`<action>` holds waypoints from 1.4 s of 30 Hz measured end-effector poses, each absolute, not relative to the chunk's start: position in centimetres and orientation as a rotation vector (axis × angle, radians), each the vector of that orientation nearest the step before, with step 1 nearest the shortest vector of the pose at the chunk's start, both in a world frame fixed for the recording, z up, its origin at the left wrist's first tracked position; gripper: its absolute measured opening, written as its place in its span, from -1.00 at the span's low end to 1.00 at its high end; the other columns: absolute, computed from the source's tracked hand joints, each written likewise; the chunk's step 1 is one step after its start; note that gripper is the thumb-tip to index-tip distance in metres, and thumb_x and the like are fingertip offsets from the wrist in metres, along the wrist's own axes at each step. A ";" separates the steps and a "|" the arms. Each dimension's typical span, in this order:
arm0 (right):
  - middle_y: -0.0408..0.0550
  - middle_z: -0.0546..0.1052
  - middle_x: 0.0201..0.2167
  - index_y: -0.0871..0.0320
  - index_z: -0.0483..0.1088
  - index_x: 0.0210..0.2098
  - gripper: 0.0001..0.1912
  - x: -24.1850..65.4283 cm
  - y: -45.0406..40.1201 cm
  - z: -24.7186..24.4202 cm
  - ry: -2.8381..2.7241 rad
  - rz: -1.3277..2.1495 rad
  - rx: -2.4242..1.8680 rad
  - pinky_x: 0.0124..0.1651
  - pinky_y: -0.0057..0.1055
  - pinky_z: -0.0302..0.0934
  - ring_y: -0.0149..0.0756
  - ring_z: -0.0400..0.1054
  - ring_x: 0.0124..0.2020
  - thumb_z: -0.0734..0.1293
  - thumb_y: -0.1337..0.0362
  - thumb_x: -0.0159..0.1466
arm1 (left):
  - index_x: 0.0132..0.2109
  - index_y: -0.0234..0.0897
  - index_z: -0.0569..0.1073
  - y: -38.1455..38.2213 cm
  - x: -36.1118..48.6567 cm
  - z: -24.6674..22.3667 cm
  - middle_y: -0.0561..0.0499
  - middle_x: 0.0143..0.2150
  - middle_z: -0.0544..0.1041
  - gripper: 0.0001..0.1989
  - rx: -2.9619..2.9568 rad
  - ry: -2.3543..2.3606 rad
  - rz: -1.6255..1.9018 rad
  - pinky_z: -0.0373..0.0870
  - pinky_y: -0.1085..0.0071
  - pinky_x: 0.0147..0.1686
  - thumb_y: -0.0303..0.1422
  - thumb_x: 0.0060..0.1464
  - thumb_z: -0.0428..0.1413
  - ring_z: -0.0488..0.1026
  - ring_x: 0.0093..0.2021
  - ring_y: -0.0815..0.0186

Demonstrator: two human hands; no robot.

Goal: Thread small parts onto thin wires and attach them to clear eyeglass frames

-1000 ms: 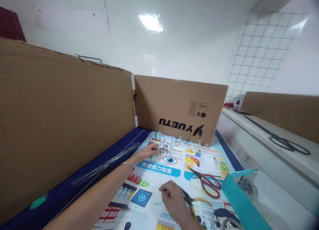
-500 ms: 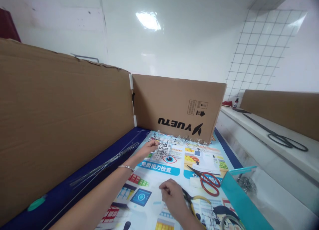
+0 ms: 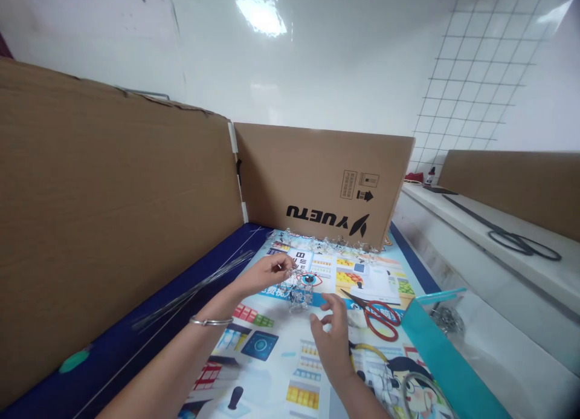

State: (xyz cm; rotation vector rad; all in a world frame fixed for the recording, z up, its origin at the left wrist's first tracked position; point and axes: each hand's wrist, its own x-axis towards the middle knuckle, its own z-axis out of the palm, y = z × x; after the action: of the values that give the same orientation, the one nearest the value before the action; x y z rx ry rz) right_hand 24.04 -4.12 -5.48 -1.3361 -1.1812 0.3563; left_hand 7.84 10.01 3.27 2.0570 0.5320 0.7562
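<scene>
My left hand [image 3: 266, 272] pinches the top of a small clear beaded wire piece [image 3: 299, 297], which hangs below my fingers over a printed poster mat [image 3: 272, 361]. My right hand [image 3: 333, 337] is open, with its fingers apart and nothing in them, just right of that piece and not touching it. Yellow-handled pliers [image 3: 369, 360] lie partly hidden beside my right wrist. Red-handled scissors [image 3: 378, 319] lie to the right of my right fingers. Several similar clear pieces [image 3: 326, 243] line the mat's far edge.
Cardboard panels [image 3: 113, 195] stand along the left and far sides. Loose thin wires [image 3: 194, 292] lie on dark blue cloth at the left. A teal bag [image 3: 441, 352] and a metal coil [image 3: 446, 319] sit at the right. Black-handled shears [image 3: 521, 243] rest on a white ledge.
My left hand has lifted the clear piece off the mat. My right hand has moved up and away from the pliers, and its fingers have opened.
</scene>
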 end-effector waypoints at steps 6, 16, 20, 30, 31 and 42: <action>0.02 0.11 0.04 0.05 0.28 -0.07 -0.64 24.3 -4.8 -5.1 -1.354 0.150 -1.350 -0.05 -0.20 0.14 -0.12 0.04 0.08 0.25 0.35 0.12 | -0.36 -0.31 0.34 8.7 8.3 4.2 -0.01 -0.25 0.42 -0.93 2.332 0.535 0.725 0.24 0.48 -0.34 -0.40 0.05 0.02 0.32 -0.33 0.37; -0.04 0.32 -0.10 0.05 0.14 0.01 -0.45 24.0 -4.5 -5.2 -1.128 0.828 -1.089 -0.28 -0.39 0.20 -0.27 0.25 -0.19 0.31 0.35 0.01 | -0.38 -0.31 0.33 7.6 8.0 5.5 -0.04 -0.16 0.40 -0.91 2.237 0.498 0.786 0.26 0.45 -0.27 -0.38 0.06 0.01 0.34 -0.25 0.34; -0.05 0.31 -0.01 0.01 0.14 0.04 -0.36 23.7 -4.9 -3.9 -0.996 1.134 -0.856 -0.15 -0.33 0.17 -0.24 0.26 -0.12 0.38 0.31 -0.02 | -0.38 -0.30 0.34 7.3 8.2 5.7 -0.04 -0.18 0.41 -0.90 2.231 0.485 0.802 0.26 0.42 -0.24 -0.37 0.04 0.04 0.33 -0.22 0.31; -0.09 0.38 -0.18 0.04 0.29 -0.14 -0.51 24.6 -4.6 -3.4 -0.765 1.438 -0.659 -0.36 -0.43 0.13 -0.27 0.26 -0.22 0.32 0.36 -0.10 | -0.38 -0.30 0.35 7.0 8.6 5.3 -0.05 -0.17 0.41 -0.91 2.206 0.475 0.761 0.27 0.43 -0.27 -0.37 0.03 0.05 0.33 -0.23 0.29; -0.08 0.38 -0.18 0.05 0.29 -0.15 -0.55 24.7 -4.7 -3.4 -0.755 1.459 -0.637 -0.34 -0.42 0.13 -0.28 0.26 -0.21 0.30 0.37 -0.08 | -0.38 -0.30 0.35 7.0 8.7 5.2 -0.05 -0.17 0.41 -0.92 2.194 0.474 0.760 0.27 0.43 -0.28 -0.37 0.03 0.05 0.33 -0.23 0.29; -0.09 0.39 -0.21 0.05 0.28 -0.17 -0.54 24.9 -4.9 -3.0 -0.749 1.480 -0.670 -0.33 -0.42 0.13 -0.28 0.26 -0.22 0.24 0.38 -0.11 | -0.37 -0.31 0.36 7.1 9.0 4.7 -0.04 -0.17 0.41 -0.92 2.112 0.479 0.740 0.27 0.44 -0.29 -0.38 0.03 0.06 0.34 -0.24 0.31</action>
State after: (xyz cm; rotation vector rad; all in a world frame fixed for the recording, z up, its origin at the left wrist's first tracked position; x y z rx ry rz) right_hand 24.93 -4.95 -3.04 -0.6699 -0.7495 1.4795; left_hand 8.96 7.09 4.67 2.1115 0.4787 0.7399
